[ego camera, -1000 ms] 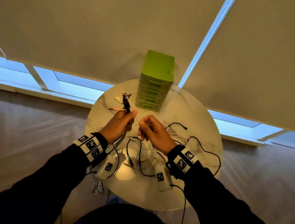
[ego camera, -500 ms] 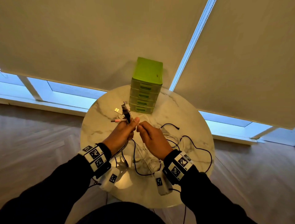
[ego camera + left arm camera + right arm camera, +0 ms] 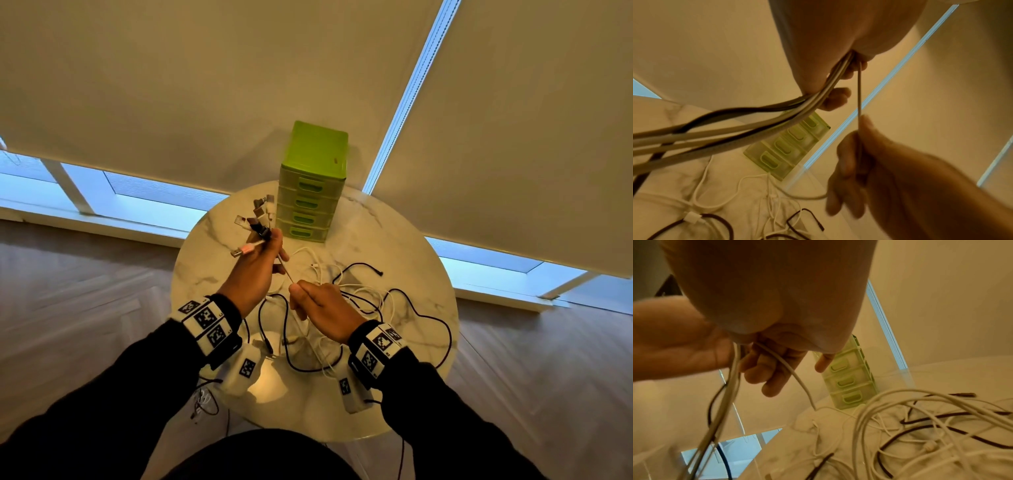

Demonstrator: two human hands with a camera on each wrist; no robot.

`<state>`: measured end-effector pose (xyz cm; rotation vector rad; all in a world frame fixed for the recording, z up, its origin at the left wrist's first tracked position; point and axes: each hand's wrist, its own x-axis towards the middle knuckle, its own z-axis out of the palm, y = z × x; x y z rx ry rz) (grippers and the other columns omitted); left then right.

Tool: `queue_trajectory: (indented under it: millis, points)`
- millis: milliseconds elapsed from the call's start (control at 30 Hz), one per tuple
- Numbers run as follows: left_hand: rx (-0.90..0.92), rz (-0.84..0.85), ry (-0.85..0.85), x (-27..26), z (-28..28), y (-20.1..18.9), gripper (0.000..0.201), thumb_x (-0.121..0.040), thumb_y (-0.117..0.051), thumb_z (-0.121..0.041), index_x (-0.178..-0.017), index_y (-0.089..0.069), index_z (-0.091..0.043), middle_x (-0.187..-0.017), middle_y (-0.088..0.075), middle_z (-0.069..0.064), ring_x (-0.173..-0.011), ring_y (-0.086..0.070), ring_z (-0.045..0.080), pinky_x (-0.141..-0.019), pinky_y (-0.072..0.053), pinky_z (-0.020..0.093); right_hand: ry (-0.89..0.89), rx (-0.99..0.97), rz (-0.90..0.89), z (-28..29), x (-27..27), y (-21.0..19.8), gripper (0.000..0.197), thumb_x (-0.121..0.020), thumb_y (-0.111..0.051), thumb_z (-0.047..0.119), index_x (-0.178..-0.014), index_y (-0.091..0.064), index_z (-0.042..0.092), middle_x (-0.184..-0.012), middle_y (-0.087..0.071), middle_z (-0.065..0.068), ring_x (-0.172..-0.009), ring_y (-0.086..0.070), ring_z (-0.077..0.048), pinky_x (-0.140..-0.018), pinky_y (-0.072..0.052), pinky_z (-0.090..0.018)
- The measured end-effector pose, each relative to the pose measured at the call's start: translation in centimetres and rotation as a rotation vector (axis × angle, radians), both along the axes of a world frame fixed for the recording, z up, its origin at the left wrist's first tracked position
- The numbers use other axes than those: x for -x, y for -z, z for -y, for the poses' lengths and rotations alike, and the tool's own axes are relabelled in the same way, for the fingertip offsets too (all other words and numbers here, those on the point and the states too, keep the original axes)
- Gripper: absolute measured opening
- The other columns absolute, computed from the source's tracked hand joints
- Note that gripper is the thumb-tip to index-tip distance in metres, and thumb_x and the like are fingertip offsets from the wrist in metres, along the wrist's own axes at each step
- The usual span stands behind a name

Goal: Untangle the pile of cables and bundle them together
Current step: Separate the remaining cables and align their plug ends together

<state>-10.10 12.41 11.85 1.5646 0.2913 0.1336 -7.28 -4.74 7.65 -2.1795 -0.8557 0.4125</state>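
Head view: left hand [image 3: 255, 270] raised over the table [image 3: 205, 274], fingers curled round a bunch [image 3: 258, 222] of cable ends, plugs fanning up and left toward the green drawers [image 3: 310, 192]. Right hand [image 3: 320, 308] just beside it, pinching one white cable [image 3: 286, 269] running taut between the two hands. Loose cables [image 3: 363, 294], black and white, tangled on the table right of and beneath the hands.

Left wrist view: left hand [image 3: 838, 48] closed on several white and black cords [image 3: 756, 123] trailing down and left; thin white cable [image 3: 859, 91] dropping straight from it into the right hand [image 3: 890, 178], held between thumb and fingers. Drawers [image 3: 789, 146] behind, loose cables [image 3: 748, 203] on the table below.

Right wrist view: right hand [image 3: 777, 296] close up, grip itself hidden; left hand [image 3: 694, 345] beyond, fingers curled on cords [image 3: 725, 394] hanging down. White cable [image 3: 793, 371] curving down to the tangle [image 3: 920, 426] on the table, drawers [image 3: 849, 382] behind.
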Motion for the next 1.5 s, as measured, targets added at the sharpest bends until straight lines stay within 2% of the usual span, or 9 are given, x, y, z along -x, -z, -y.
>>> queue_trajectory:
  millis: [133,300,467,667,833,1033,1200,1300,1500]
  points:
    - [0.343,0.16,-0.004,-1.2,-0.9,-2.4,0.047,-0.108,-0.034,-0.04,-0.079,-0.059,-0.013,-0.078,-0.063,0.005,-0.071,-0.064,0.023,-0.068,-0.058,0.038,-0.007,0.059,-0.139,0.8,-0.4,2.1,0.052,-0.106,-0.025,0.051,-0.081,-0.058,0.019,-0.067,-0.061,0.004,-0.066,-0.057,-0.007,-0.08,-0.048,-0.028]
    - [0.403,0.246,-0.032,-2.4,-3.6,-5.4,0.046,-0.109,-0.035,-0.042,-0.068,-0.036,-0.021,-0.057,-0.028,-0.006,-0.051,-0.019,0.011,-0.054,-0.017,0.03,0.027,0.237,-0.063,2.5,-1.5,4.5,0.039,-0.108,-0.023,0.044,-0.08,-0.048,0.031,-0.068,-0.055,0.01,-0.07,-0.054,-0.009,-0.097,-0.04,-0.043]
    - [0.411,0.241,-0.037,-2.6,-4.2,-5.9,0.041,-0.109,-0.036,-0.035,-0.071,-0.039,-0.021,-0.055,-0.027,-0.008,-0.057,-0.011,0.014,-0.06,-0.012,0.034,0.155,0.497,0.053,3.4,-4.5,4.2,0.037,-0.105,-0.016,0.055,-0.094,-0.046,0.037,-0.098,-0.07,0.002,-0.103,-0.061,-0.021,-0.109,-0.023,-0.049]
    - [0.095,-0.002,-0.019,-2.5,-1.5,-1.6,0.041,-0.107,-0.041,-0.041,-0.08,-0.062,-0.018,-0.063,-0.055,-0.004,-0.053,-0.044,0.004,-0.055,-0.03,0.022,0.407,0.006,0.118,0.5,-6.3,-1.0,0.043,-0.105,-0.029,0.053,-0.084,-0.052,0.024,-0.077,-0.064,-0.005,-0.074,-0.06,-0.028,-0.071,-0.049,-0.045]
    - [0.192,-0.056,0.013,-3.1,0.2,0.3,0.044,-0.107,-0.039,-0.046,-0.092,-0.073,-0.022,-0.078,-0.059,0.005,-0.063,-0.041,0.01,-0.056,-0.028,0.028,0.118,-0.061,0.114,-2.6,-3.5,-5.5,0.037,-0.108,-0.029,0.044,-0.122,-0.058,0.026,-0.095,-0.065,0.01,-0.083,-0.059,-0.011,-0.072,-0.046,-0.031]
    - [0.392,0.058,-0.024,-4.2,0.2,-1.3,0.045,-0.108,-0.038,-0.038,-0.075,-0.063,-0.021,-0.074,-0.068,-0.005,-0.072,-0.057,0.015,-0.065,-0.038,0.031,0.003,-0.102,-0.147,-1.9,-2.5,-2.9,0.047,-0.107,-0.028,0.05,-0.089,-0.056,0.017,-0.077,-0.061,0.0,-0.07,-0.057,-0.015,-0.076,-0.05,-0.041]
    - [0.627,0.183,-0.064,-5.6,-2.2,-4.5,0.04,-0.108,-0.036,-0.041,-0.073,-0.04,-0.023,-0.053,-0.037,-0.008,-0.046,-0.045,0.01,-0.05,-0.036,0.022,-0.027,0.111,-0.22,1.2,-2.5,2.4,0.044,-0.106,-0.025,0.052,-0.076,-0.048,0.03,-0.071,-0.053,0.008,-0.067,-0.05,-0.009,-0.077,-0.046,-0.033]
    - [0.573,0.235,-0.019,-6.1,-4.5,-6.2,0.04,-0.108,-0.035,-0.043,-0.074,-0.041,-0.023,-0.051,-0.028,-0.008,-0.041,-0.023,0.005,-0.05,-0.017,0.024,0.067,0.126,-0.208,3.3,-3.5,4.8,0.038,-0.106,-0.028,0.049,-0.079,-0.048,0.031,-0.071,-0.051,0.01,-0.066,-0.049,-0.008,-0.076,-0.045,-0.038]
    - [0.261,0.2,-0.077,-6.0,-4.3,-5.5,0.036,-0.109,-0.036,-0.038,-0.081,-0.05,-0.021,-0.053,-0.032,-0.013,-0.047,-0.026,0.004,-0.052,-0.016,0.024,0.295,0.271,0.018,4.6,-8.3,3.4,0.042,-0.106,-0.033,0.046,-0.084,-0.056,0.019,-0.087,-0.067,-0.009,-0.085,-0.062,-0.03,-0.08,-0.048,-0.041]
